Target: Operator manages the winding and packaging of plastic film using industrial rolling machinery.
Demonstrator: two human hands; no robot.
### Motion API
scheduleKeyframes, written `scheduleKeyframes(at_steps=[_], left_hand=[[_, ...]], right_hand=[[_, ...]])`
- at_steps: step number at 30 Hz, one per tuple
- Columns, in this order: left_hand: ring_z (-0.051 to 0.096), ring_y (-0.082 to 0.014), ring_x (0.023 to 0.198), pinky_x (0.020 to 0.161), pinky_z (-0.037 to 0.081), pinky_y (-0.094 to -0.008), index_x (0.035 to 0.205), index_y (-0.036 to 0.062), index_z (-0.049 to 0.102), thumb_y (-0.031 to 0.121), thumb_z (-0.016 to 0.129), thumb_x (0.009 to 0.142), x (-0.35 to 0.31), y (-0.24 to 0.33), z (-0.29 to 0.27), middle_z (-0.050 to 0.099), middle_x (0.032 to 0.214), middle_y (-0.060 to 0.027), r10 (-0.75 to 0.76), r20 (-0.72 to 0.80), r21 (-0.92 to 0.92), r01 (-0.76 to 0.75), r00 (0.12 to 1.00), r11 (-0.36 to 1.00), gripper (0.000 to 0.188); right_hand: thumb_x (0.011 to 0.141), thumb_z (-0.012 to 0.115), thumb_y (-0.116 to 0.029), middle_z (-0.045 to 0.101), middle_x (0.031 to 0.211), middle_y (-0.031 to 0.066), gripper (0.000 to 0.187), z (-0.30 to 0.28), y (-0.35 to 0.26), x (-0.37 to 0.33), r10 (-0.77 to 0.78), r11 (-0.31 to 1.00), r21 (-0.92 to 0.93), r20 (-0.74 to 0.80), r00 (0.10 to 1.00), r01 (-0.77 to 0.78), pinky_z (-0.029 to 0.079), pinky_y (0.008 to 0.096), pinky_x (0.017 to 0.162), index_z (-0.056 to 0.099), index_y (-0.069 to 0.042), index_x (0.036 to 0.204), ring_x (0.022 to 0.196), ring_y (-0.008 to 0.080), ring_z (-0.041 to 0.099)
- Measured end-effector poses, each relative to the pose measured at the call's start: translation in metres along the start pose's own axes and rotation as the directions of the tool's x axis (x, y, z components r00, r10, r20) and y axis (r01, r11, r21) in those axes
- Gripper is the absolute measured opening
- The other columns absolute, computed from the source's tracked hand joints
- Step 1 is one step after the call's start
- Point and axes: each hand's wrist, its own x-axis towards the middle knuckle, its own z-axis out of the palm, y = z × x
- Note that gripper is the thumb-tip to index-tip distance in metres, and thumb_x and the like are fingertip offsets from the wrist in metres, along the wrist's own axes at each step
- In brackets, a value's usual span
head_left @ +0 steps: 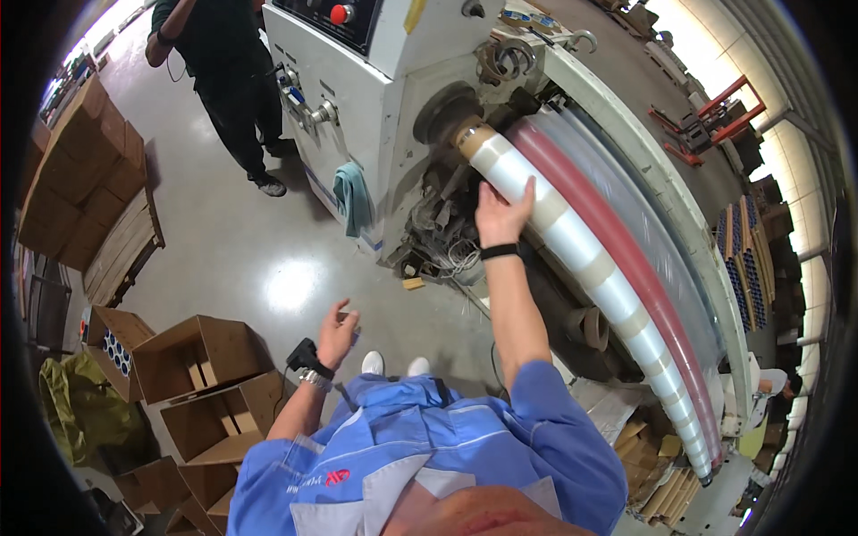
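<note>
My right hand (503, 213) reaches forward and lies flat on a long shaft carrying several rolls of clear tape (590, 263) on cardboard cores. A red roller (626, 255) runs alongside the shaft, just beyond it. The hand touches the near-left end of the rolls, with fingers spread; a black band sits on its wrist. My left hand (337, 332) hangs free over the floor with fingers loosely curled and apart, holding nothing. Its wrist wears a watch.
The shaft belongs to a large white machine (357, 98) with a red button and a teal cloth (355, 196) hanging from it. Another person in dark clothes (228, 80) stands at the back left. Open cardboard boxes (206, 375) lie on the floor at left, stacked cartons (80, 179) further back.
</note>
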Motion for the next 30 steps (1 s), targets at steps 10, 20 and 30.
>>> scheduleKeyframes(at_steps=[10, 20, 30], left_hand=[[0.055, -0.0056, 0.066, 0.051, 0.045, -0.0212, 0.137, 0.0080, 0.051, 0.016, 0.061, 0.094, 0.049, 0.120, -0.044, 0.065, 0.105, -0.0043, 0.248, 0.010, -0.139, -0.244, 0.969, 0.960, 0.045], [0.062, -0.0091, 0.091, 0.076, 0.051, -0.0238, 0.132, 0.0016, 0.054, 0.013, 0.058, 0.097, 0.143, 0.246, -0.075, 0.066, 0.112, -0.0062, 0.400, 0.553, -0.409, -0.180, 0.731, 0.895, 0.037], [0.060, -0.0160, 0.107, 0.095, 0.045, -0.0304, 0.121, -0.0009, 0.060, 0.019, 0.056, 0.098, 0.249, 0.254, -0.216, 0.066, 0.111, -0.0084, 0.583, 0.184, -0.203, -0.550, 0.791, 0.810, 0.030]], right_hand=[[0.089, 0.066, -0.010, 0.051, 0.137, 0.0163, 0.067, 0.011, 0.088, -0.052, 0.191, 0.645, -0.763, 0.201, 0.961, 0.032, 0.046, 0.0334, 0.093, 0.034, 0.000, 0.146, 0.120, 0.0217, 0.053], [0.099, 0.058, -0.019, 0.068, 0.093, 0.0107, 0.022, 0.054, 0.130, -0.092, 0.761, 0.442, -0.896, 0.347, 0.548, -0.045, 0.050, 0.0314, 0.087, 0.065, 0.002, 0.101, 0.091, 0.0184, 0.066], [0.083, 0.059, 0.009, 0.063, 0.096, 0.0110, 0.026, 0.359, 0.171, -0.076, 0.044, -0.141, -0.017, 0.999, 0.024, 0.990, 0.049, 0.0280, 0.074, 0.062, -0.002, 0.106, 0.081, 0.0182, 0.062]])
